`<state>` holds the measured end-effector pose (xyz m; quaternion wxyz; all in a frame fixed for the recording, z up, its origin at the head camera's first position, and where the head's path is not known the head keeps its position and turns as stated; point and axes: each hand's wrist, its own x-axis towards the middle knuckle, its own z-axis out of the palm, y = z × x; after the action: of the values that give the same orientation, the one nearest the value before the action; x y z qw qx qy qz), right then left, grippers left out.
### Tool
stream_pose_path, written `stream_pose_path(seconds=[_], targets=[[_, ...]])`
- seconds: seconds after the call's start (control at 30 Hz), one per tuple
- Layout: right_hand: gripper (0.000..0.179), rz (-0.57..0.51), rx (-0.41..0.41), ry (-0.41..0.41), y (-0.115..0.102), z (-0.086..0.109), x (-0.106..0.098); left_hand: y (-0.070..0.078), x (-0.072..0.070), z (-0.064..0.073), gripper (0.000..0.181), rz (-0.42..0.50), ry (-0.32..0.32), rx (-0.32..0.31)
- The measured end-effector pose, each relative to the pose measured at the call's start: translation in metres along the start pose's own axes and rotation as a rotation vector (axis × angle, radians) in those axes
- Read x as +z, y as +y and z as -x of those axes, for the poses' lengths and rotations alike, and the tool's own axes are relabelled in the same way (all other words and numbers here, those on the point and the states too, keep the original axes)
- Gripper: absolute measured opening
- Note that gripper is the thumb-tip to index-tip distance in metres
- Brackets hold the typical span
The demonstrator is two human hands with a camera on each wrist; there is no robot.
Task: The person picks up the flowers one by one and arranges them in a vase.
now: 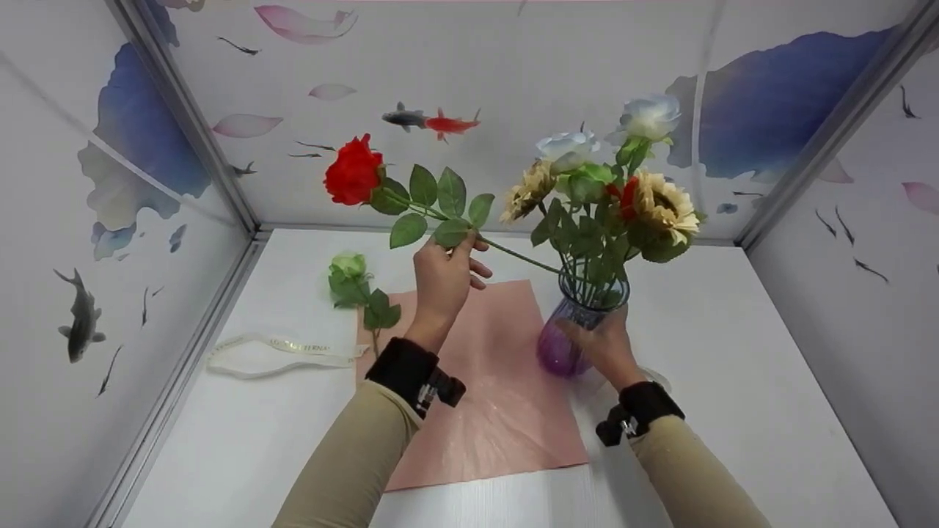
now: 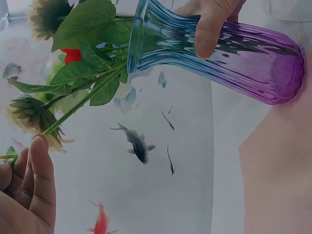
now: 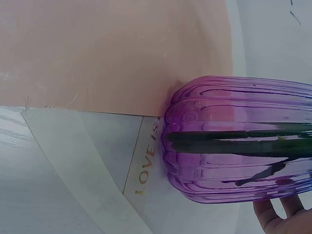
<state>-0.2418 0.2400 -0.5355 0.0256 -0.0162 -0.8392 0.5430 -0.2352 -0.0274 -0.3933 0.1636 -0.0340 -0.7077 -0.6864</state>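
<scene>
My left hand (image 1: pixel 444 286) pinches the green stem of a red rose (image 1: pixel 353 170), whose bloom leans out to the left. The stem slants down rightward to the mouth of a blue-to-purple glass vase (image 1: pixel 559 350). In the left wrist view, the stem (image 2: pixel 83 105) runs from the fingertips to the vase rim; whether its end is inside is hidden by leaves. My right hand (image 1: pixel 610 346) grips the vase (image 3: pixel 214 112) around its side. Standing in it are white roses (image 1: pixel 649 117), beige sunflowers (image 1: pixel 664 209), green leaves and a partly hidden red flower.
A pink wrapping sheet (image 1: pixel 506 411) lies under the hands on the white table (image 1: pixel 733 381). A pale green rose (image 1: pixel 348 275) lies at its left edge, beside a white lettered ribbon (image 1: pixel 293 352). More ribbon (image 3: pixel 141 170) lies by the vase. Printed panels (image 1: pixel 513 66) stand around the table.
</scene>
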Motion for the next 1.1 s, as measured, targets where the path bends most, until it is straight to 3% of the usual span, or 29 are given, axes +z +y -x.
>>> stream_pose_path(seconds=[0.27,1.1], targets=[[0.110,0.034,-0.023,0.018,0.001,-0.001,0.002,-0.001,0.007,0.004,0.018,-0.075,-0.071,0.041],[0.110,0.008,-0.028,0.018,-0.001,-0.001,0.001,-0.001,0.013,0.005,0.018,-0.091,-0.074,0.047]])
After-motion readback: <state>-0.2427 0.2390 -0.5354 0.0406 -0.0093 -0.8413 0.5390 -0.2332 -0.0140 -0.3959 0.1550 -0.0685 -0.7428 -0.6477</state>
